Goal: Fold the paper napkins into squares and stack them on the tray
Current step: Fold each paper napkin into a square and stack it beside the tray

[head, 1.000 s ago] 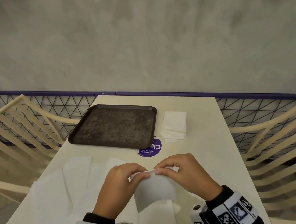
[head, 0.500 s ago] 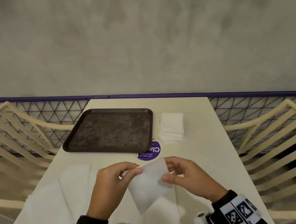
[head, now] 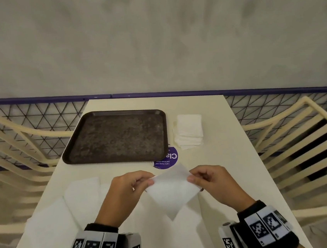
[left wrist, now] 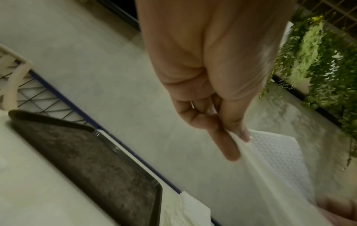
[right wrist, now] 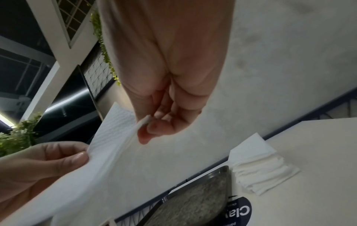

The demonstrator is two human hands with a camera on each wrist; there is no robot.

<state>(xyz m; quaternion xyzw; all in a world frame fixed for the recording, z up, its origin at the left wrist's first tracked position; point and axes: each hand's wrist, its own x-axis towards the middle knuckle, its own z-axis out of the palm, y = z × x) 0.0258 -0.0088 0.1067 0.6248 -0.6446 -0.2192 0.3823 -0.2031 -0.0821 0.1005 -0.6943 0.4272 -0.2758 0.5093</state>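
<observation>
Loose napkins (head: pixel 53 220): we note several unfolded white sheets lying flat on the near-left part of the table (head: pixel 223 168).
Tray (head: pixel 117 136): dark, bare-bottomed, on the far-left half of the table; nothing on it.
Left hand (head: pixel 125 194): we see thumb and forefinger pinching the left corner of the held napkin (head: pixel 171 191).
Held napkin: white, folded, raised off the table between both hands, hanging like a diamond with one corner pointing down, near side of the tray.
Purple sticker (head: pixel 167 159): round, on the table, partly under the tray's near-right corner.
Right hand (head: pixel 215 183): we record fingers curled, pinching the napkin's right corner.
Folded stack (head: pixel 188 130): white squares piled just right of the tray, on the table.
</observation>
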